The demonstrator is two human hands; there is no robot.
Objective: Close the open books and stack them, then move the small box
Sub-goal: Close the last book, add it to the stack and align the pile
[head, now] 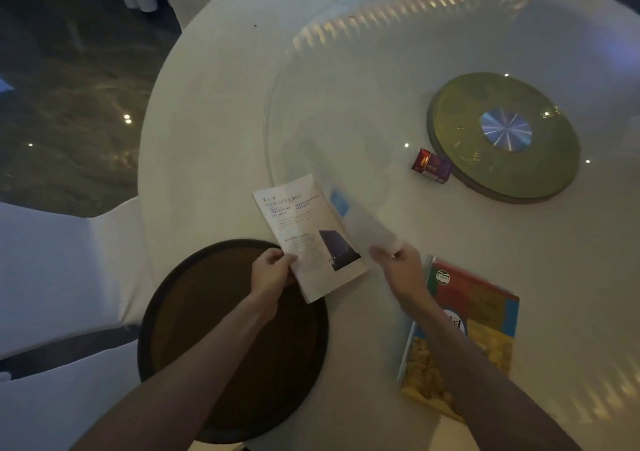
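I hold an open book [308, 239] above the near edge of the round white table [214, 111]. My left hand [272, 272] pinches the lower left corner of its printed page, thumb on top. My right hand [398, 265] grips the other half, a blurred sheet lifted and tilted; I cannot tell how my fingers close on it. Part of the book overhangs a dark round tray [180, 312] by my left arm. A closed book with a colourful cover [485, 315] lies flat under my right forearm. The small red box [432, 166] rests farther off, just beside the green turntable base [505, 139] under the glass.
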